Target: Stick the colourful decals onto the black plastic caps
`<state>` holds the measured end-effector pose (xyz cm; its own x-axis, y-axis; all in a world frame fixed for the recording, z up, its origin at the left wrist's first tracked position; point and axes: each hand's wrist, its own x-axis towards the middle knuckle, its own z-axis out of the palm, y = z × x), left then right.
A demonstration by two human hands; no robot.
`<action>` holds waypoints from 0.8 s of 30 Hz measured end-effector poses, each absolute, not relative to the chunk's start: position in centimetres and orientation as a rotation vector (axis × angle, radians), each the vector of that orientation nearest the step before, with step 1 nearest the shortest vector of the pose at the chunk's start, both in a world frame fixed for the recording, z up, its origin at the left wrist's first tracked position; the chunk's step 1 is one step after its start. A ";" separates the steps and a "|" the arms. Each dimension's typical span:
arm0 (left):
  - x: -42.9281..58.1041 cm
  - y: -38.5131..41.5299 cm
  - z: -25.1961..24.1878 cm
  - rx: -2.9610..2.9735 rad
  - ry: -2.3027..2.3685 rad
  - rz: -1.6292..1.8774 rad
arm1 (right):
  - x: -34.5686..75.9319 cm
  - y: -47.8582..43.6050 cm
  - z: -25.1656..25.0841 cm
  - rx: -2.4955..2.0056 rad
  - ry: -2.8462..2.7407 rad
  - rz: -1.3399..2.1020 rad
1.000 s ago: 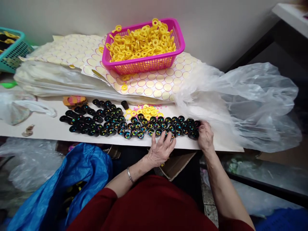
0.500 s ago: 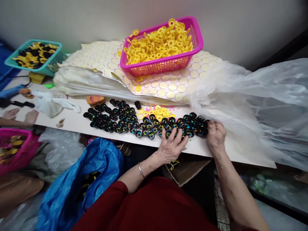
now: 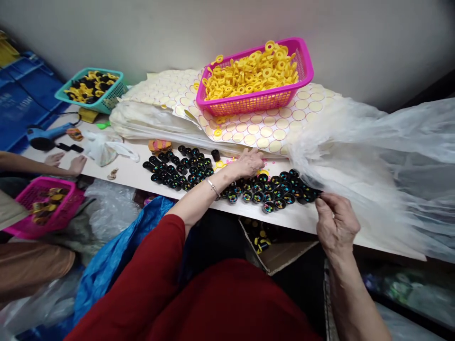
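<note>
Small black cups (image 3: 258, 197) holding coloured bits stand in a long cluster along the bench. My left hand (image 3: 250, 162) reaches over them to the yellow rings (image 3: 263, 173) and loose pink bits behind. Its fingers bend downward with the tips hidden, so I cannot see whether it holds a ring. At the right end of the cluster, my right hand (image 3: 337, 222) has its thumb and forefinger closed at the edge of a black cup (image 3: 313, 194). The forearm of my left arm covers part of the cups.
A pink basket (image 3: 256, 100) of yellow rings sits on circle-printed sheets (image 3: 245, 137). Clear plastic (image 3: 398, 142) drapes the right side. At left are a teal basket (image 3: 117, 94), a blue hair dryer (image 3: 42, 137) and another person's hands (image 3: 76, 165). An open cardboard box (image 3: 287, 258) lies below.
My left hand has left the front of the cups and moved up and back to the yellow rings. My right hand stays at the right end of the cluster. The view has shifted left.
</note>
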<state>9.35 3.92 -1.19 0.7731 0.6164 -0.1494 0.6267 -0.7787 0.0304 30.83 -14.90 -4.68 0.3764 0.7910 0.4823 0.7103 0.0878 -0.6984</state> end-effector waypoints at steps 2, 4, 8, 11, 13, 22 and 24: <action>10.0 4.4 -1.5 2.872 1.043 -0.264 | 31.0 -15.5 -4.6 -1.629 -1.370 0.151; 10.1 4.6 -1.7 2.840 1.091 -0.270 | 31.3 -16.1 -4.7 -1.632 -1.364 0.187; 9.5 4.9 -1.6 2.780 1.046 -0.296 | 31.4 -17.0 -5.4 -1.629 -1.363 0.178; 9.1 5.3 -1.5 2.781 0.998 -0.341 | 30.7 -16.8 -6.1 -1.603 -1.412 0.189; 8.9 5.5 -1.5 2.788 0.999 -0.334 | 30.2 -16.6 -6.6 -1.595 -1.433 0.227; 7.3 6.2 -1.0 2.734 1.042 -0.124 | 29.9 -16.7 -6.8 -1.548 -1.421 0.236; 7.0 6.4 -0.9 2.691 1.071 -0.042 | 30.0 -16.6 -6.5 -1.558 -1.415 0.234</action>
<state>6.96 6.38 -0.92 0.7303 0.6731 -0.1163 0.6802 -0.7009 0.2148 30.02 -16.57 -6.53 0.3027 0.8416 0.4472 0.6530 0.1587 -0.7405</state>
